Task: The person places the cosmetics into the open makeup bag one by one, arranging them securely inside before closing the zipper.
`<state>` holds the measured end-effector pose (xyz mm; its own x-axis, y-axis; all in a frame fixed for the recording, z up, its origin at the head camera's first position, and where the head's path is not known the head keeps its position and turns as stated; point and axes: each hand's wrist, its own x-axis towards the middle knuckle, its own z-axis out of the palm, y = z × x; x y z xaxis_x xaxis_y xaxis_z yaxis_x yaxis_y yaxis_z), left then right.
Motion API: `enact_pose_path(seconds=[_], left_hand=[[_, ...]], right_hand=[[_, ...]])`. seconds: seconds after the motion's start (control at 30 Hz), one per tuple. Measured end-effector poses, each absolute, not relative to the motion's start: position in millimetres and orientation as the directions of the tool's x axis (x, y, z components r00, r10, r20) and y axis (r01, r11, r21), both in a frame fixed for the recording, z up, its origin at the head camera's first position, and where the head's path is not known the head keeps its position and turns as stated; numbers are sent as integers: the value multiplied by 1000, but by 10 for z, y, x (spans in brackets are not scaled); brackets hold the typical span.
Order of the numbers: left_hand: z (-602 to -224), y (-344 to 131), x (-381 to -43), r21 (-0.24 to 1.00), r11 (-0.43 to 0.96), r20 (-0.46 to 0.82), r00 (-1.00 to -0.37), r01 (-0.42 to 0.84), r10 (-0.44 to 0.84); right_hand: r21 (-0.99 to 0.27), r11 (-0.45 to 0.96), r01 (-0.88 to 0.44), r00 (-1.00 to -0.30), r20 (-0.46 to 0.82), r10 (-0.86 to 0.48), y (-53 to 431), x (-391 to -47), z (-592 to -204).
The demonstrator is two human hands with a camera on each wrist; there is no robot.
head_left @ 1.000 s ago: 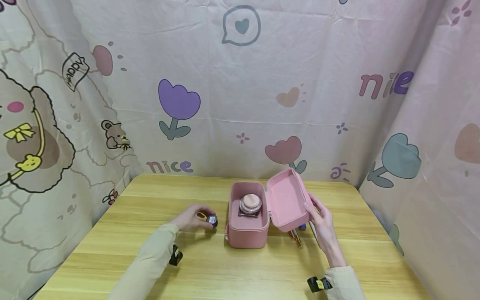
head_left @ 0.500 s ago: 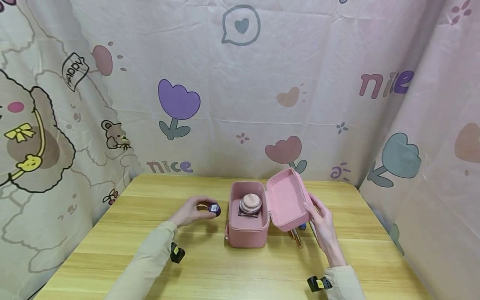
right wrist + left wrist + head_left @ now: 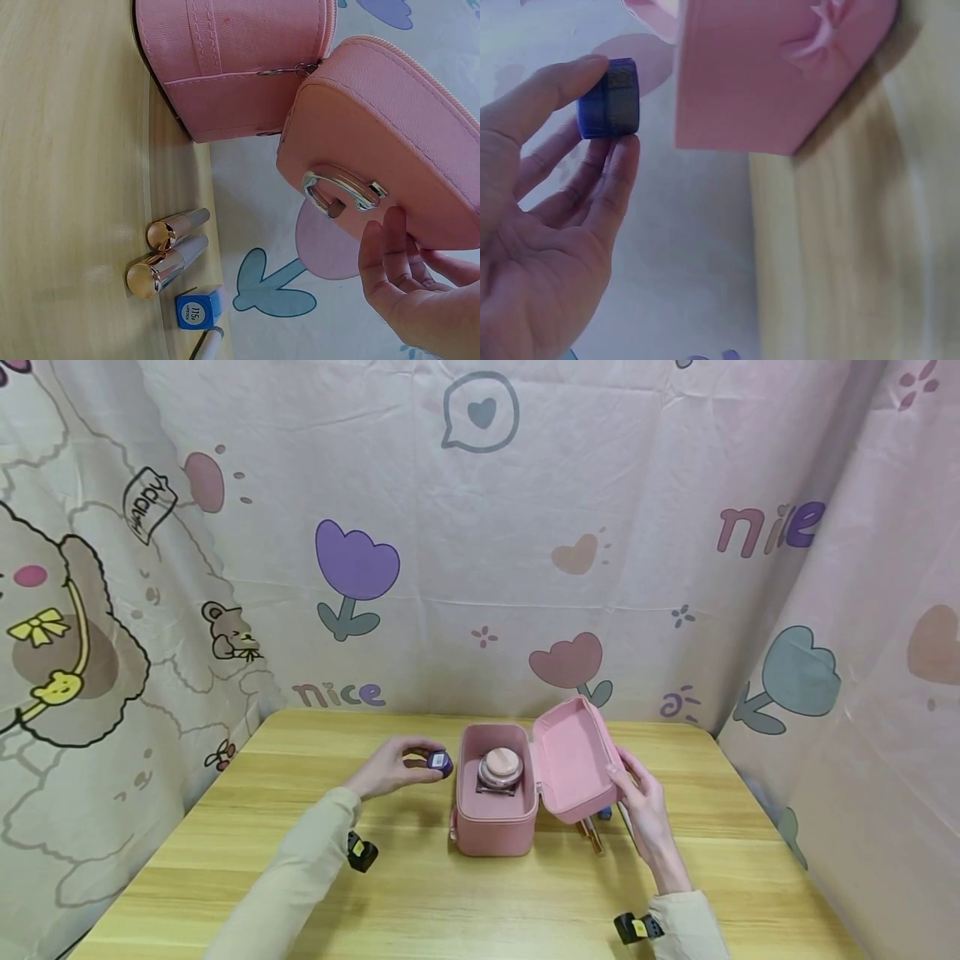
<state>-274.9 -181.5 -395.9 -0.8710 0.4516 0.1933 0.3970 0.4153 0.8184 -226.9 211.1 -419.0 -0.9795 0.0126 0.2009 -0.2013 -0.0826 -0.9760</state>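
Observation:
Between its thumb and fingers my left hand (image 3: 390, 766) pinches a small dark-blue jar (image 3: 609, 99) with a white label on one end. The jar is held above the table, just left of a pink cosmetic case (image 3: 495, 835). That case stands with its lid swung to the right; inside lie a round compact (image 3: 500, 767) and a clear flat item under it. My right hand (image 3: 643, 802) grips the outer edge of the open lid (image 3: 576, 760), thumb on the inside. On the lid's outer face, the right wrist view shows a carrying handle (image 3: 341, 187).
Right of the case, partly behind the lid, two gold-ended tubes (image 3: 169, 266) lie on the wooden table (image 3: 480, 910). Beside them are a blue box (image 3: 199, 309) and a slim white-ended stick (image 3: 210, 343). A patterned curtain (image 3: 450, 568) hangs behind the table.
My left hand has lifted the small blue jar off the table and carried it up and right toward the case. The right hand and lid have stayed put.

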Motion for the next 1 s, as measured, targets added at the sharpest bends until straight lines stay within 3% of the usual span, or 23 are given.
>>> enact_pose_path(seconds=[0.5, 1.0], left_hand=[[-3425, -1316, -2915, 633, 580, 104, -799, 513, 593], [-3405, -832, -3139, 556, 657, -41, -773, 509, 633]], right_hand=[[-978, -70, -198, -980, 198, 20, 2105, -2247, -4182], [-977, -70, -201, -980, 200, 15, 2112, -2256, -4193]])
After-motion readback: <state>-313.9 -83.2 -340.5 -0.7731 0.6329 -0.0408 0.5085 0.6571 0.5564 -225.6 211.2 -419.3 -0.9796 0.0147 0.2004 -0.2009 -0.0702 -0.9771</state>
